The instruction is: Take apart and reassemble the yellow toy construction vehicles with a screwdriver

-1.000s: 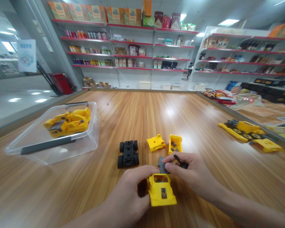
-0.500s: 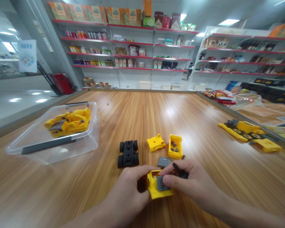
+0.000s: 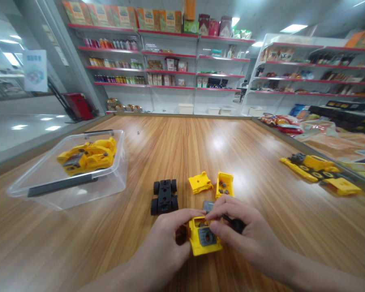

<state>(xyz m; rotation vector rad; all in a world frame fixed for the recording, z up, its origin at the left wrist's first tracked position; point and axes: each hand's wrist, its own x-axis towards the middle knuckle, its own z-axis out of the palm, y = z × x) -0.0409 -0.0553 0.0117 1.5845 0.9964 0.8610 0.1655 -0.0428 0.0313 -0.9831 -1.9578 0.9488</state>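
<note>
My left hand (image 3: 167, 235) is closed around the left side of a yellow toy truck cab (image 3: 197, 247). A grey ribbed insert (image 3: 207, 237) with a round hole sits in the cab's open face. My right hand (image 3: 246, 227) has thumb and fingers at the cab's upper right edge, next to the insert. Tucked in that hand is a small black screwdriver (image 3: 236, 224), its shaft pointing up and left. Just behind the cab lies a grey plastic piece (image 3: 208, 205), partly covered by my right fingers.
A black wheeled chassis (image 3: 164, 197) lies left of the cab. Behind are a yellow plate (image 3: 200, 183) and a yellow bin holding small dark parts (image 3: 224, 180). A clear box (image 3: 109, 190) of yellow toys stands left; more toy parts (image 3: 319, 168) lie right.
My right fingers have shifted up and off the grey insert to the cab's edge, baring the insert's round hole. The left hand keeps its hold on the cab.
</note>
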